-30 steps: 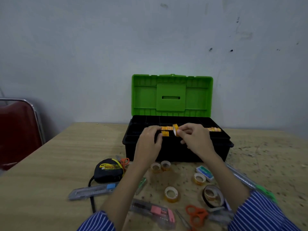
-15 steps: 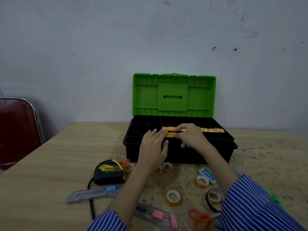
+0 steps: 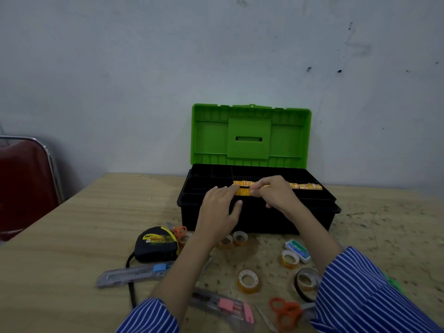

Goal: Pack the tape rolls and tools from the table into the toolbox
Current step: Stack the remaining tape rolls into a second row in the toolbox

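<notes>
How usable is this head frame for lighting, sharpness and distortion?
Head view: dim, flat light, no glare; wide-angle bending shows at the table edge; the toolbox interior is nearly black; the yellow tape rolls stay readable; the striped sleeves and orange scissors look soft.

Dim, flat indoor light with soft shadows; wide-angle bending curves the bench (image 3: 72, 236) edges; nearest striped sleeves (image 3: 374, 296) look slightly soft.

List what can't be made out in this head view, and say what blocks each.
- Black toolbox interior: its front wall hides the compartment floors.
- Yellow-labelled tape rolls in the tray: print too small; the right hand covers some.
- Orange-handled scissors: the striped sleeve covers part.
- Black tape roll: right edge behind that sleeve.
</notes>
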